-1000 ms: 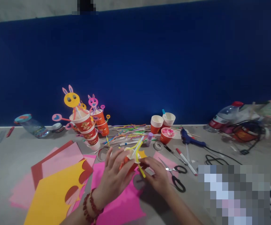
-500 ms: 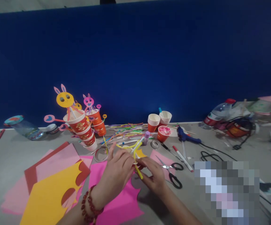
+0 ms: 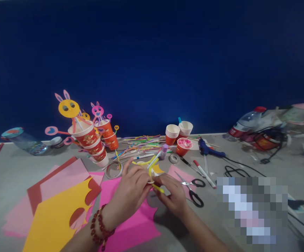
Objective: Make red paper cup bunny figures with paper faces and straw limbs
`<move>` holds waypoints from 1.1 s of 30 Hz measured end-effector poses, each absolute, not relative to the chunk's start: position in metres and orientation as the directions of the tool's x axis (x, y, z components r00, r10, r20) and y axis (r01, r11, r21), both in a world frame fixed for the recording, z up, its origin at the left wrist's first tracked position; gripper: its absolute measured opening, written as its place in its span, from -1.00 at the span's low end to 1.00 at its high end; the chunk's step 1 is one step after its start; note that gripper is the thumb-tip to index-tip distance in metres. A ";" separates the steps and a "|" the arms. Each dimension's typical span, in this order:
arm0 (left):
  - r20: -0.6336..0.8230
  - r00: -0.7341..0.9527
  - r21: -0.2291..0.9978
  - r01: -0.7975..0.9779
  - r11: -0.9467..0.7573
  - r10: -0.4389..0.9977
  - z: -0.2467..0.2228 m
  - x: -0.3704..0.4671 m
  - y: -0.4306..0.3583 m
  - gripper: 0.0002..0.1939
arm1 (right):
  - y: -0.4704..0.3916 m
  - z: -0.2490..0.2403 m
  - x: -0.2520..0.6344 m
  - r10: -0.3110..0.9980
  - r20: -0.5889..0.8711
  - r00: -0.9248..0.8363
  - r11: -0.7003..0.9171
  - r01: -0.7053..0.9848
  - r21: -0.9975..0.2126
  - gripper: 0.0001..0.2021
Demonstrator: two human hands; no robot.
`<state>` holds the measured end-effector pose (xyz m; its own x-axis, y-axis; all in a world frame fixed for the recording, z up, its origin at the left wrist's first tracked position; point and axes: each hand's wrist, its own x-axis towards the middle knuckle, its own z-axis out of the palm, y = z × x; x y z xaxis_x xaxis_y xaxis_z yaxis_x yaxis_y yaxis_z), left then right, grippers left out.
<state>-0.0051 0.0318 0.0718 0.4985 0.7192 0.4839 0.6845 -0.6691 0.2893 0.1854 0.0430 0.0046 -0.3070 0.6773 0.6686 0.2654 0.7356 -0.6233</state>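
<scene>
My left hand (image 3: 133, 187), with a beaded bracelet at the wrist, is closed around a paper cup (image 3: 142, 163); most of the cup is hidden behind the fingers. A yellow pipe cleaner (image 3: 158, 189) pokes out between my hands, and the fingers of my right hand (image 3: 171, 192) are closed on it near the cup's side. More yellow stems and a white stick (image 3: 155, 159) rise from the cup. Beneath my hands lies magenta paper (image 3: 138, 227). Scissors (image 3: 191, 185) rest open on pink paper, just right of my right hand.
Cup figures with rabbit faces (image 3: 69, 108) stand at left behind coloured paper sheets (image 3: 54, 210). Loose pipe cleaners (image 3: 138, 148), a glue stick (image 3: 163, 152), tape (image 3: 174, 159), paper cups (image 3: 172, 134), a marker (image 3: 204, 174) and a blue glue gun (image 3: 209, 151) with its cord lie along the back.
The free end of the yellow pipe cleaner has swung from pointing steeply down to lying flatter toward the right. Both hands keep their hold, and the view has shifted slightly.
</scene>
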 end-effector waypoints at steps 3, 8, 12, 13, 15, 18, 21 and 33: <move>0.501 0.493 0.305 0.668 -0.679 0.711 0.073 -0.006 0.031 -0.93 | 0.043 0.008 0.186 0.675 0.675 -0.298 0.738 0.263 -0.621 -0.80; 0.488 0.517 0.339 0.631 -0.698 0.704 0.070 -0.006 0.029 -0.91 | 0.041 0.009 0.186 0.663 0.695 -0.279 0.749 0.262 -0.609 -0.84; 0.491 0.531 0.348 0.608 -0.714 0.691 0.069 -0.005 0.030 -0.91 | 0.040 0.011 0.186 0.645 0.721 -0.255 0.763 0.272 -0.587 -0.86; 0.495 0.533 0.340 0.608 -0.718 0.686 0.069 -0.005 0.030 -0.90 | 0.040 0.011 0.185 0.641 0.726 -0.249 0.766 0.272 -0.582 -0.87; 0.501 0.542 0.315 0.611 -0.726 0.674 0.070 -0.006 0.030 -0.90 | 0.040 0.012 0.185 0.633 0.735 -0.243 0.772 0.266 -0.577 -0.86; 0.511 0.545 0.279 0.626 -0.728 0.665 0.071 -0.006 0.030 -0.91 | 0.042 0.012 0.184 0.629 0.737 -0.248 0.777 0.247 -0.579 -0.84; 0.518 0.534 0.292 0.623 -0.726 0.668 0.070 -0.007 0.030 -0.91 | 0.043 0.012 0.183 0.607 0.762 -0.226 0.794 0.226 -0.565 -0.80; 0.677 -0.015 0.663 0.448 -0.600 0.736 0.047 -0.025 0.033 -0.74 | 0.039 0.015 0.191 0.687 0.716 -0.129 0.725 0.187 -0.663 -0.74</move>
<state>-0.0248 0.0329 0.0474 -0.0153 0.7362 0.6766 0.4482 -0.5998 0.6628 0.1905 0.0394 0.0148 -0.1286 0.6867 0.7155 0.1867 0.7254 -0.6626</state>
